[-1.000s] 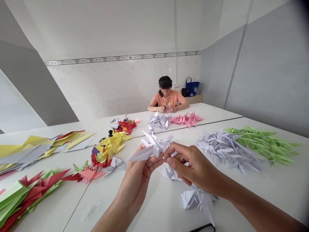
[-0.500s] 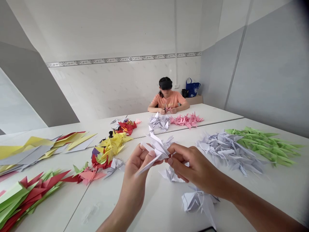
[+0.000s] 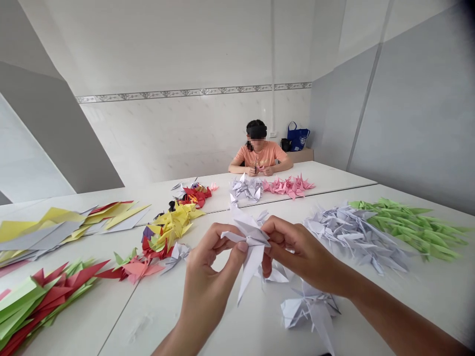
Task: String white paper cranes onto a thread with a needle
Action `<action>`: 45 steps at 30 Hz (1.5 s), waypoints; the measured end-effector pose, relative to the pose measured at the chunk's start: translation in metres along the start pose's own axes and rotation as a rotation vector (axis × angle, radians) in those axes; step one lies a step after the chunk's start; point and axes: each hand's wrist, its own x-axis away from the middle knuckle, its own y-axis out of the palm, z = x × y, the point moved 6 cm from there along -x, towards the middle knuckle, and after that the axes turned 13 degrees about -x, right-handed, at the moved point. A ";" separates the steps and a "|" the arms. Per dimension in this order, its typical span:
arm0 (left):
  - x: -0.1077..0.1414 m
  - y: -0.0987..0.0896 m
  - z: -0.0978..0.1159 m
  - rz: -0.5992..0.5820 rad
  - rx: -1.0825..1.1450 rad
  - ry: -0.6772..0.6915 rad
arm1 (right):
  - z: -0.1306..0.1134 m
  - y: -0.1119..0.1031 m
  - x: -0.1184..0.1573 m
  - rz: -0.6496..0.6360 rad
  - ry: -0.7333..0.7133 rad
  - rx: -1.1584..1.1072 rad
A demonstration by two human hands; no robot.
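White tables (image 3: 148, 316) run across the room, and above them a white paper crane (image 3: 252, 247) is held in the air between the person's two hands, one long point aimed down. The left hand (image 3: 210, 277) is closed in a pinch on the crane's left side, thumb and bent fingers gripping the paper. The right hand (image 3: 297, 247) grips its right side in the same way. Just below lies a white crane (image 3: 274, 274), with a larger crumpled crane (image 3: 308, 309) near it on the right. To the left sit a small crane (image 3: 177, 256) and a heap of yellow cranes (image 3: 170, 230). To the right spread a pale crane pile (image 3: 352, 237) and a green crane pile (image 3: 408, 227). At the far table, a seated person (image 3: 258, 153) faces them, hands together, beside pink cranes (image 3: 288, 187).
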 end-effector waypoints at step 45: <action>-0.004 -0.004 0.016 -0.010 -0.262 0.178 | -0.006 0.004 0.002 0.063 -0.084 0.073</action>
